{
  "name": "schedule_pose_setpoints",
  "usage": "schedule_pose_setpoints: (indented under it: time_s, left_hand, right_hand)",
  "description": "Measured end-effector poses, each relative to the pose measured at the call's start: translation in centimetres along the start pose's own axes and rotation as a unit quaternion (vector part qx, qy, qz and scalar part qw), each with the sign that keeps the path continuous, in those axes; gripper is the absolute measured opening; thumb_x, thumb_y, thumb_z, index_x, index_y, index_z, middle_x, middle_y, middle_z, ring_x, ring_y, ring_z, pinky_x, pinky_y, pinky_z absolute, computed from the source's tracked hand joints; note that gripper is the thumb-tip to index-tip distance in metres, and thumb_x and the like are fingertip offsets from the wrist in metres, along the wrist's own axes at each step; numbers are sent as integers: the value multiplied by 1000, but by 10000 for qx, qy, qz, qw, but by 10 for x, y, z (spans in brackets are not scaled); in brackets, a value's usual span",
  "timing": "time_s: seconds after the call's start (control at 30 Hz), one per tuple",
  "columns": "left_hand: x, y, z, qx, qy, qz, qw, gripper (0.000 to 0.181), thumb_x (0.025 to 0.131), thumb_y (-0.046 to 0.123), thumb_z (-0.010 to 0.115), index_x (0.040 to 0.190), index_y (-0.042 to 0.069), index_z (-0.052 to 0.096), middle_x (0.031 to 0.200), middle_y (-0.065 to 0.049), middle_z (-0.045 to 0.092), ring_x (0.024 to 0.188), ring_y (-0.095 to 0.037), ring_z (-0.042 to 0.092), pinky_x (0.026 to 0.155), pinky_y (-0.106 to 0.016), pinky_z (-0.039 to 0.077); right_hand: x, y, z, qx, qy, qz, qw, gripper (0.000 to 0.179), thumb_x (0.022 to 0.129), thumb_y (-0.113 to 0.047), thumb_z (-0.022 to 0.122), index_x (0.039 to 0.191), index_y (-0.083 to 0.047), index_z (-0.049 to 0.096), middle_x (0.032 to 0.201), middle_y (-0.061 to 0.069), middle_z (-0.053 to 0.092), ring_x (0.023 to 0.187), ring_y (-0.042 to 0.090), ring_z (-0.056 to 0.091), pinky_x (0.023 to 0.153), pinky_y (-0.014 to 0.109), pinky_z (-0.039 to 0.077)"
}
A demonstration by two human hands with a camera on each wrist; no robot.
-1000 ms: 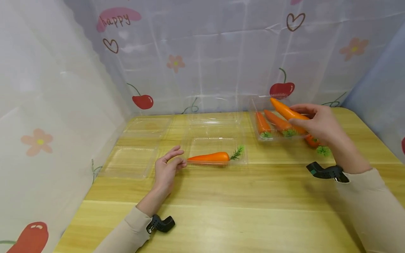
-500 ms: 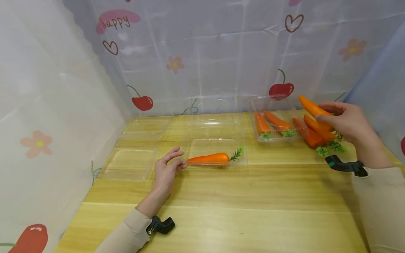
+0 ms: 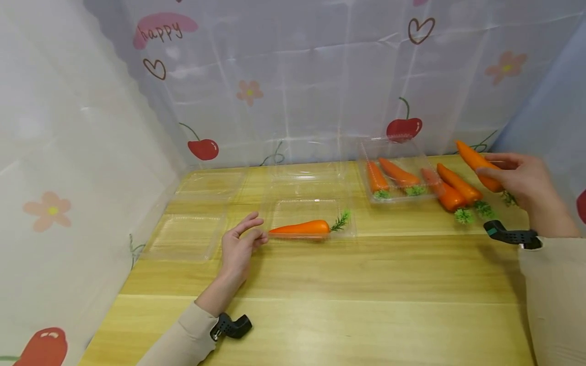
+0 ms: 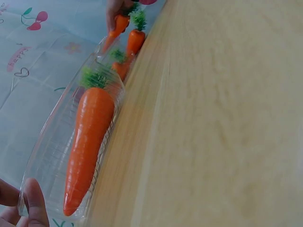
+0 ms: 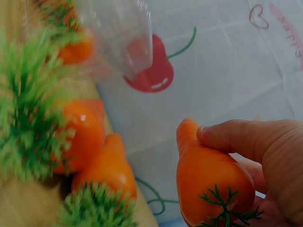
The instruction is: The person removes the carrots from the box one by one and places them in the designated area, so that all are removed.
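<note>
Printed plastic sheeting with cherries, hearts and flowers is hung behind a wooden counter [image 3: 348,284] in the head view. At the right edge of the frame, an orange carrot [image 3: 476,163] is gripped by the right hand [image 3: 522,180] and held above the counter. Just left of it, two loose carrots [image 3: 453,190] are laid on the wood, and beside them a clear tray [image 3: 396,175] with two carrots inside is set. At centre, a single carrot [image 3: 299,229] is laid in a second clear tray [image 3: 311,216]; the left hand [image 3: 240,246] is rested beside that tray's left end, fingers relaxed, nothing held. Two further clear trays [image 3: 192,234] are seen at the left.

From the left wrist, the single carrot [image 4: 90,146] is seen lengthwise in its tray [image 4: 52,156], fingertips [image 4: 35,203] at the lower left corner.

From the right wrist, the held carrot [image 5: 208,175] is pinched between thumb and fingers [image 5: 236,137] at the lower right, leafy tops blurred at the left.
</note>
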State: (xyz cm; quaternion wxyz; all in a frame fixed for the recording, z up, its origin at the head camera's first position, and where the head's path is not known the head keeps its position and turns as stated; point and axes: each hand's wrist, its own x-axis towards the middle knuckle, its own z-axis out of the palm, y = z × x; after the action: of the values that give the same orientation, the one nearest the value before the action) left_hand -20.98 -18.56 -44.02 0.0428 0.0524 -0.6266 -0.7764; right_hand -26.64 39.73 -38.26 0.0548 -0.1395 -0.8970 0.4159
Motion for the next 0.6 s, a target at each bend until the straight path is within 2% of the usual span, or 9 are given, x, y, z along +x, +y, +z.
schedule_pose_setpoints:
  time_s: [0.07, 0.13, 0.23, 0.3, 0.37, 0.47, 0.53, 0.6]
  left_hand:
    - [0, 0, 0, -11, -7, -10, 10000, 35, 93, -14, 56, 127, -22, 59, 154, -16, 50, 74, -13, 70, 70, -24, 64]
    - [0, 0, 0, -5, -21, -6, 10000, 36, 93, -14, 56, 127, -22, 59, 154, -16, 50, 74, -13, 70, 70, -24, 64]
    - [-1, 0, 0, -19, -31, 1, 10000, 36, 92, -14, 56, 128, -22, 58, 154, -15, 51, 74, -14, 70, 70, -24, 64]
    - [-1, -1, 0, -24, -40, 8, 10000, 36, 92, -14, 56, 128, -22, 58, 154, -15, 50, 74, -14, 70, 70, -24, 64]
    - [-1, -1, 0, -21, -41, 7, 10000, 36, 92, -14, 56, 128, -23, 58, 154, -15, 50, 74, -14, 70, 70, -24, 64]
    - [-1, -1, -1, -18, -41, 4, 10000, 36, 92, -14, 55, 128, -22, 58, 155, -15, 50, 74, -14, 70, 70, -24, 64]
    - [-1, -1, -1, -3, -44, -3, 10000, 36, 93, -14, 55, 128, -22, 58, 155, -15, 50, 74, -14, 70, 70, -24, 64]
    - [-1, -1, 0, -7, -46, -18, 10000, 37, 93, -13, 56, 128, -22, 58, 155, -15, 50, 74, -14, 70, 71, -24, 64]
  right_hand:
    - [2, 7, -1, -29, 8, 116, 9999, 86, 95, -61, 60, 159, -7, 39, 133, 8, 51, 90, 2, 48, 63, 15, 51]
    - [4, 15, -2, -46, 6, 207, 9998, 87, 95, -61, 59, 159, -5, 38, 141, 19, 48, 86, -1, 48, 63, 15, 51]
    - [8, 26, -1, -28, -11, 389, 9992, 85, 93, -64, 61, 156, -9, 43, 135, 14, 52, 81, -5, 48, 62, 17, 52]
    - [9, 34, -1, -20, -37, 424, 9991, 81, 92, -64, 63, 153, -13, 47, 124, 2, 53, 79, -9, 46, 63, 14, 52]
    - [11, 39, 0, -26, -66, 458, 9989, 81, 91, -64, 64, 152, -12, 48, 122, 2, 52, 86, 0, 49, 63, 14, 51]
    - [13, 44, 2, -174, -102, 463, 9987, 85, 93, -64, 63, 153, -6, 45, 138, 21, 50, 102, 22, 52, 64, 14, 47]
    - [14, 48, 3, -209, -145, 466, 9986, 85, 94, -63, 62, 152, -2, 45, 146, 30, 42, 109, 34, 48, 64, 15, 45]
    - [15, 52, 3, -293, -179, 479, 9983, 81, 93, -64, 63, 148, -6, 48, 147, 32, 42, 110, 34, 48, 64, 14, 45]
